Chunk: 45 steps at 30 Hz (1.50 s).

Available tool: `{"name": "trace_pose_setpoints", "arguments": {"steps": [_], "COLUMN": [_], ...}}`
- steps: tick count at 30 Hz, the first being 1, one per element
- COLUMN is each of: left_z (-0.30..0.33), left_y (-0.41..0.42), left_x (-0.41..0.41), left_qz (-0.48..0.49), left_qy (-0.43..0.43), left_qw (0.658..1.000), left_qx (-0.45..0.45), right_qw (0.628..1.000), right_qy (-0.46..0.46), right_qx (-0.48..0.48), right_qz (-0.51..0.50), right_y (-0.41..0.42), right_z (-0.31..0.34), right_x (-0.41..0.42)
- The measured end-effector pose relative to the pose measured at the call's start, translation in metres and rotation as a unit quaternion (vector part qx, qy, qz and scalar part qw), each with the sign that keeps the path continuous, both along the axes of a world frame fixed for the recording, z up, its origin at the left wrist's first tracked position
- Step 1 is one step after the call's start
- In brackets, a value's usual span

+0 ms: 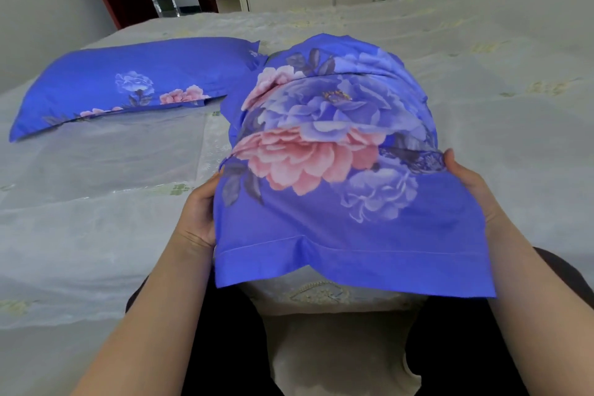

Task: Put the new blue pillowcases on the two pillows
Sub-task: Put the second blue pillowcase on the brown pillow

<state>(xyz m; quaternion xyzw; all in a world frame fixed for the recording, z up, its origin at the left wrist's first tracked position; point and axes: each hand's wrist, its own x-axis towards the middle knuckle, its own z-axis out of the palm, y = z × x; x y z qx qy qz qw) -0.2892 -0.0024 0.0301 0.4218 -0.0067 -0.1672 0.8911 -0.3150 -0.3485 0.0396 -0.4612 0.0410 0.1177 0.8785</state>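
One blue floral-cased pillow [128,83] lies finished on the bed [482,74]; the left hand [199,212] and right hand [472,183] grip the second blue floral pillowcase [337,170], its hem still hanging loose.

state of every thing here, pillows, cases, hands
far blue floral pillow: fully cased, lying flat on the bed
near blue floral pillowcase: pulled over second pillow, hem end hanging loose
left hand: grips the case's left side
right hand: grips the case's right side
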Motion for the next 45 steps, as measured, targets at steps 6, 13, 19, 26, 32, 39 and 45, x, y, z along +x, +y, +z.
{"name": "trace_pose_setpoints", "arguments": {"steps": [6, 13, 19, 26, 32, 39, 45], "left_z": [-0.002, 0.024, 0.057, 0.072, 0.066, 0.031, -0.004], "left_y": [0.006, 0.012, -0.027, -0.047, -0.011, 0.003, -0.021], "left_x": [0.006, 0.026, 0.015, 0.037, 0.040, 0.028, 0.024], "left_qz": [-0.038, 0.045, 0.165, -0.011, -0.143, 0.002, 0.185], "left_qy": [-0.011, -0.184, -0.367, -0.157, -0.127, -0.057, -0.101], "left_qw": [0.996, 0.878, 0.731, 0.849, 0.792, 0.883, 0.826], "left_qx": [0.083, 0.441, 0.551, 0.504, 0.579, 0.467, 0.523], "right_qw": [0.997, 0.872, 0.672, 0.813, 0.874, 0.792, 0.923], "right_qy": [-0.017, -0.152, -0.363, -0.172, -0.093, 0.040, 0.081], "right_qx": [-0.067, -0.465, -0.632, -0.553, -0.454, -0.607, -0.375], "right_qz": [-0.036, -0.038, -0.132, -0.060, 0.143, -0.046, -0.023], "right_y": [-0.027, -0.036, 0.009, 0.030, -0.015, -0.013, -0.001], "right_z": [-0.031, 0.007, 0.039, 0.042, 0.039, 0.001, -0.015], "right_x": [0.008, 0.018, -0.001, 0.037, 0.040, 0.023, 0.009]}}
